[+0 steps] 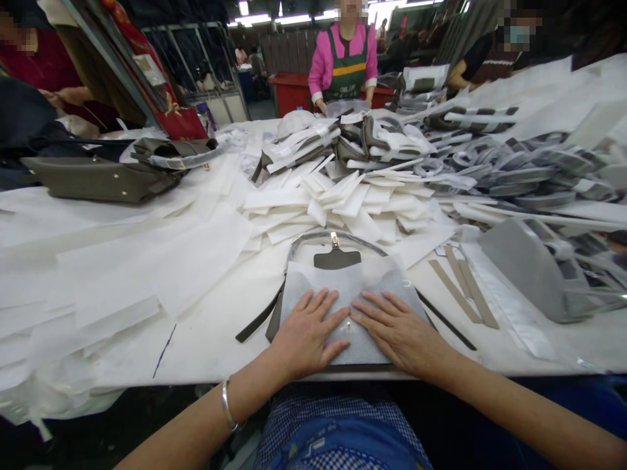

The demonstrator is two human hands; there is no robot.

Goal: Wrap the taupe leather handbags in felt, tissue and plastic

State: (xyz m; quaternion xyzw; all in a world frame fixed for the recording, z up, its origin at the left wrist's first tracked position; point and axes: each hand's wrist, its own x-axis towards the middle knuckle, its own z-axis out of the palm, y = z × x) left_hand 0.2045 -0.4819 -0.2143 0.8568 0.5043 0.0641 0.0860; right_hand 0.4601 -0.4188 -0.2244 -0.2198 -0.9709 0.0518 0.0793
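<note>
A dark bag [274,321] lies flat at the table's front edge, mostly covered by a thin white sheet [343,279]. My left hand [311,329] rests palm down on the sheet's left half, its fingers spread. On the right half lies my right hand [394,326], flat with fingers apart. A small metal piece [349,324] shows between the hands. Beyond the sheet are a dark tab [337,260] with a metal clasp [335,240] and a wrapped handle [298,243] arching round them. Dark straps [259,316] stick out at both sides.
White sheets [117,261] spread across the left, near a dark bag [93,179]. White foam strips [343,196] and wrapped parts [529,170] pile up behind. Brown strips [458,287] and a grey bag [529,267] lie right. A person in pink [321,62] stands across the table.
</note>
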